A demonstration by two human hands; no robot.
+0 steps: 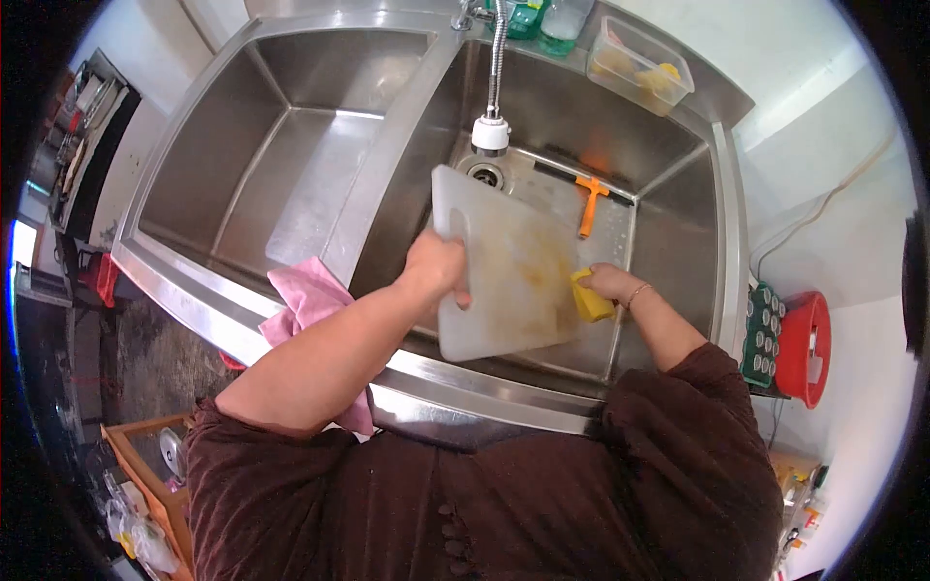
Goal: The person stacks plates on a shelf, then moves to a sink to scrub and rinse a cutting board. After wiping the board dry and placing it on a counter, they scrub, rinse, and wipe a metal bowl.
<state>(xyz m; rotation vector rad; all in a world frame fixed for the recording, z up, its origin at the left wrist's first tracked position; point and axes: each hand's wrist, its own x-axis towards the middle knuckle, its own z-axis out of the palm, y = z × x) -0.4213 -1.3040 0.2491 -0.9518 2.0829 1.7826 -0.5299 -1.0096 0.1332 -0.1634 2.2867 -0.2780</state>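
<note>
A white cutting board (509,266) with yellowish-brown stains is held tilted over the right sink basin. My left hand (438,263) is closed around its left edge, fingers through the handle slot. At the board's right edge, my right hand (612,284) grips a yellow sponge (591,298), which overlaps the edge in this view. Beyond the board, an orange-handled squeegee (590,201) lies on the basin floor near the drain (485,175). Above the drain hangs the white faucet head (490,136) on its flexible metal hose.
A clear plastic container (639,70) with yellow items sits on the right basin's back rim, near green bottles (559,27). Over the front rim hangs a pink cloth (308,295). The left basin (320,184) adjoins. At right are a red basin (806,349) and a green crate (762,334).
</note>
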